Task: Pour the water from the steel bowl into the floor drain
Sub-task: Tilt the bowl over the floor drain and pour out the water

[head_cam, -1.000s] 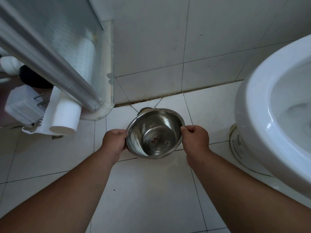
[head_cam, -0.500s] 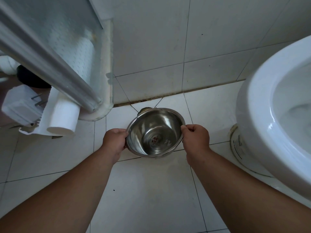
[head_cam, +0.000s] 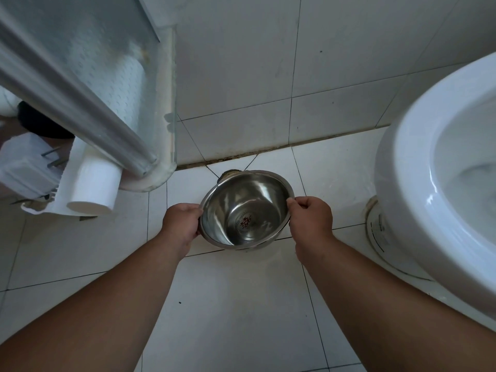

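Observation:
The steel bowl (head_cam: pixel 245 209) hangs over the white tiled floor, its open side tipped slightly towards me, a red mark on its bottom. My left hand (head_cam: pixel 181 224) grips its left rim and my right hand (head_cam: pixel 311 221) grips its right rim. Whether water is inside I cannot tell. The floor drain (head_cam: pixel 228 173) shows only as a dark edge just beyond the bowl's far rim, near the wall; the bowl hides most of it.
A white toilet (head_cam: pixel 418 189) fills the right side, its base on the floor near my right hand. At left stand a glass shower screen (head_cam: pixel 107 76) with a metal bar and a white paper roll (head_cam: pixel 94 189). The tiled wall (head_cam: pixel 241 76) rises behind the drain.
The bowl and both hands have barely moved; the bowl sits a touch higher and steadier over the drain. Nothing was let go.

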The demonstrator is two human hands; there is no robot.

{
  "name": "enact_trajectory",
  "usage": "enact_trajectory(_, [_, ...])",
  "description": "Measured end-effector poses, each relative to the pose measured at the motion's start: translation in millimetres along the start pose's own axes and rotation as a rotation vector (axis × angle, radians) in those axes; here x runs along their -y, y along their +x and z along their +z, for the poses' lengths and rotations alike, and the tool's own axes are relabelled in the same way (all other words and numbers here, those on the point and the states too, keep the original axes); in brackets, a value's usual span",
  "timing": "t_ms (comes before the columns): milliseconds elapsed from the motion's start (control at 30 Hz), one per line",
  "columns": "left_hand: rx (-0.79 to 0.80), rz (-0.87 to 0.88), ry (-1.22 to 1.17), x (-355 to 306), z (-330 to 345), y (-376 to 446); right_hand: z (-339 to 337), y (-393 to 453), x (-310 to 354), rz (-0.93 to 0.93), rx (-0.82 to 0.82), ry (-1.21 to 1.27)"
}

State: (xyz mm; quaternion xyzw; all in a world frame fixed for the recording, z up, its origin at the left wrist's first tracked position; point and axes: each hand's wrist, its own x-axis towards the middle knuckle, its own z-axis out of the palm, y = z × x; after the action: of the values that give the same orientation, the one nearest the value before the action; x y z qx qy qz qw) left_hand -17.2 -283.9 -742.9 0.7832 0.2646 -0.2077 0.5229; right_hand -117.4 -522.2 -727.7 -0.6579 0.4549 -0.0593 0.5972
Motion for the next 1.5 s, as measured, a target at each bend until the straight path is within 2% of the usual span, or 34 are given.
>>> enact_trajectory(1500, [-0.014, -0.017, 0.003, 4, 6, 12, 2, 5, 4, 0.000, -0.008, -0.008])
